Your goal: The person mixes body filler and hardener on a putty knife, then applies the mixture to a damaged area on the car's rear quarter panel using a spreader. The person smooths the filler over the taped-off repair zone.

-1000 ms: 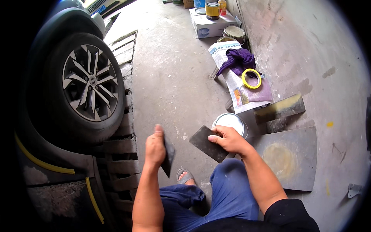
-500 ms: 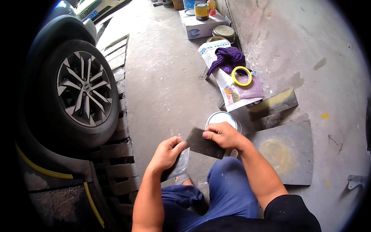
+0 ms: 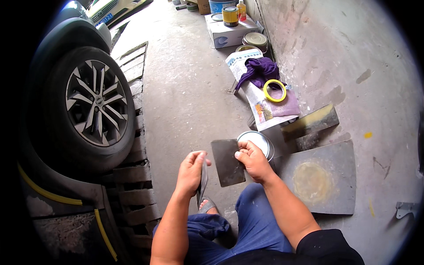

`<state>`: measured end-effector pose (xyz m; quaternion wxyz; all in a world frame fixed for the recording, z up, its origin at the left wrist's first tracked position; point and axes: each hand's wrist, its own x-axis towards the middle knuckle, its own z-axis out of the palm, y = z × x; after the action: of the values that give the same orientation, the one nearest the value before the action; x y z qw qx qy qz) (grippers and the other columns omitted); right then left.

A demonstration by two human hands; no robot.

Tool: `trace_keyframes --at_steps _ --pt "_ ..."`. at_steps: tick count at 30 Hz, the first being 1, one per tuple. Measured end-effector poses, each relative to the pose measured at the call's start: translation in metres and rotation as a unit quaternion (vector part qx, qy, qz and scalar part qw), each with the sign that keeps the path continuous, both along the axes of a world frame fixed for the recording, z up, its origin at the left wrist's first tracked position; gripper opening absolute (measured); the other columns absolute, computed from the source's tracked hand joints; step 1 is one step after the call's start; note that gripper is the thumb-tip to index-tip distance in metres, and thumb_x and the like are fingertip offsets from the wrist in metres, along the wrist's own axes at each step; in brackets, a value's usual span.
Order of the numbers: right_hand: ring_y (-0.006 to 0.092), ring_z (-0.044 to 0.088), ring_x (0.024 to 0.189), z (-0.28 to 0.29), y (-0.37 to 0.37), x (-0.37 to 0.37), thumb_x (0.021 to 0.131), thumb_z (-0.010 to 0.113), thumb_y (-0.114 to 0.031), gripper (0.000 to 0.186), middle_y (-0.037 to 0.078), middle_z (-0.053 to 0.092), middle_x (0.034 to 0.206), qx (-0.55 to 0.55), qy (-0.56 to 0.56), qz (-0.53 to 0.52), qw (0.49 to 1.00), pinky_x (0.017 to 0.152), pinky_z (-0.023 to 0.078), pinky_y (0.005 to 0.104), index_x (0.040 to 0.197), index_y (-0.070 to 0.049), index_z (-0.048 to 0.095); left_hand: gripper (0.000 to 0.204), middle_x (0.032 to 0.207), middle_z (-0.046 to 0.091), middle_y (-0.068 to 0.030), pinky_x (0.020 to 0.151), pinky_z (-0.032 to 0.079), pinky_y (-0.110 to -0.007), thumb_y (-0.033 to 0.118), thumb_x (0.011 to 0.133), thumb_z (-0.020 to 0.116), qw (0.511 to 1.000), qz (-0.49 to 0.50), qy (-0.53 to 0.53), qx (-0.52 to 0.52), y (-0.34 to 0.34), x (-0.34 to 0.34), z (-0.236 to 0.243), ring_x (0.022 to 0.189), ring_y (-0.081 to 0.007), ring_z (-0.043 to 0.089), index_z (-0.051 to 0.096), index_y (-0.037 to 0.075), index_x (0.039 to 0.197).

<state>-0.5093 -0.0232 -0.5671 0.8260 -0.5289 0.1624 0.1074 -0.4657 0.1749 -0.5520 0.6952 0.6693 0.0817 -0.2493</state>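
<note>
Dark-grey flat rectangular plate [image 3: 226, 162] pinched in right hand [image 3: 255, 162], thin grey sheet [image 3: 204, 180] at its eight o'clock pinched in left hand [image 3: 190, 171]: steady both firmly.

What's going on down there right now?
The person's right hand grips a dark flat plate, its broad face in view. The left hand holds a thin sheet, seen nearly edge-on. A gap shows between the pieces. A car wheel stands off to the left.
</note>
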Motion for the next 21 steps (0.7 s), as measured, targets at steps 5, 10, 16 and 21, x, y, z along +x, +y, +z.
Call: trace_keyframes --at_steps 5,10,16,21 --pt "0.0097 0.060 0.087 0.007 0.011 -0.002 0.091 0.058 -0.010 0.032 0.008 0.065 0.093 -0.063 -0.031 0.031 0.997 0.078 0.048 0.0253 0.118 0.004 0.048 0.023 0.067 0.050 0.0037 0.036 0.035 -0.023 0.030 0.093 0.060 0.996 -0.074 0.038 -0.027 -0.007 -0.010 0.007 0.043 -0.0072 0.044 0.058 0.008 0.092" --pt "0.0125 0.060 0.079 0.017 0.016 -0.019 0.087 0.064 -0.013 0.020 0.007 0.064 0.087 -0.378 -0.178 -0.099 0.903 0.070 0.050 0.0267 0.102 0.001 0.059 0.023 0.066 0.052 0.0052 0.046 0.036 -0.021 0.026 0.095 0.058 0.994 0.111 0.012 -0.020 0.006 0.000 0.003 0.053 -0.0035 0.044 0.058 0.008 0.081" --pt "0.0220 0.061 0.077 0.027 0.078 -0.037 0.085 0.066 -0.019 0.029 0.011 0.062 0.089 -0.377 -0.308 0.002 0.873 0.069 0.050 0.0313 0.104 0.001 0.058 0.025 0.069 0.055 0.0048 0.052 0.038 -0.022 0.025 0.096 0.057 0.974 0.209 -0.061 -0.058 -0.004 -0.004 -0.008 0.059 -0.0038 0.046 0.059 0.007 0.078" --pt "0.0259 0.059 0.080 0.001 0.042 -0.026 0.087 0.062 -0.019 0.023 0.016 0.060 0.086 -0.085 -0.080 -0.097 0.988 0.071 0.048 0.0376 0.094 0.002 0.052 0.021 0.096 0.065 -0.0035 0.070 0.050 -0.027 0.030 0.098 0.053 0.965 0.233 0.027 -0.114 -0.004 -0.002 0.019 0.084 -0.0109 0.061 0.060 0.011 0.100"
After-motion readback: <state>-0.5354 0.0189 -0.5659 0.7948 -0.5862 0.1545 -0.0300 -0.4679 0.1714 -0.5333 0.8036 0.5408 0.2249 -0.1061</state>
